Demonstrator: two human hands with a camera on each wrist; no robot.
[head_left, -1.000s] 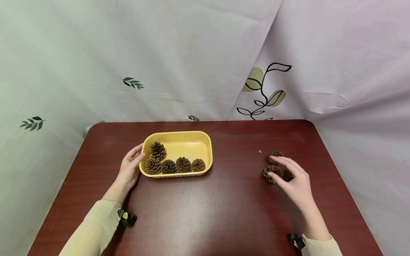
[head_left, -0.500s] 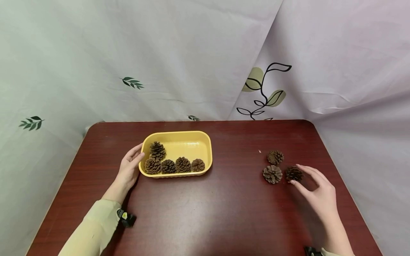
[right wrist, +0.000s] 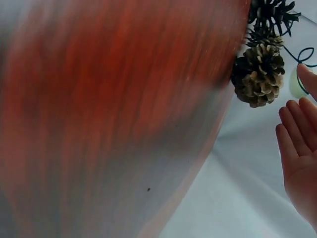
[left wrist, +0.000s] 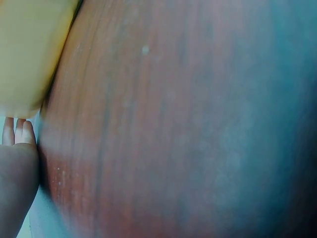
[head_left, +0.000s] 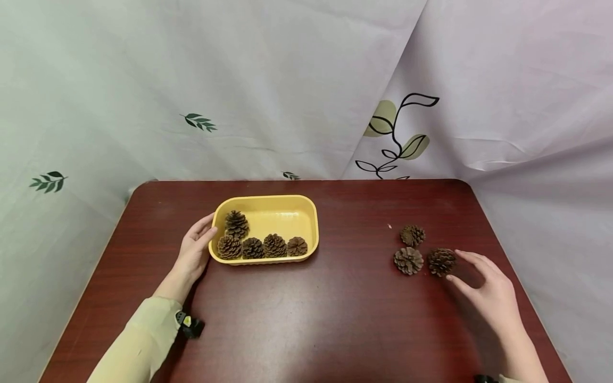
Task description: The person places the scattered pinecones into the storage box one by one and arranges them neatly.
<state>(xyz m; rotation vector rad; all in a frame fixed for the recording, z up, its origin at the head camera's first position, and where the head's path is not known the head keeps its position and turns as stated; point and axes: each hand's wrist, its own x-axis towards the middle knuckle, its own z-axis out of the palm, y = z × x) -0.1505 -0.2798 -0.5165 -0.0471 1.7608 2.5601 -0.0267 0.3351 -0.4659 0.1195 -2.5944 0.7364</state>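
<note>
From the head view, the right hand [head_left: 493, 298] lay slack beside the nearest pine cone [head_left: 441, 261], holding nothing; light, brittle-scaled, it looked best pinched round its sides. Two more cones [head_left: 408, 260] crowded close. The left hand [head_left: 193, 254] rested relaxed against the yellow tray [head_left: 287, 213]. Both wrist views were blurred, though the right one showed straight fingers [right wrist: 297, 134] near a cone [right wrist: 260, 74].

Eight pine cones show in all: five in the one yellow tray [head_left: 311, 223] and three loose pine cones [head_left: 408, 260] on the single table [head_left: 306, 319]. Two hands are in view.
</note>
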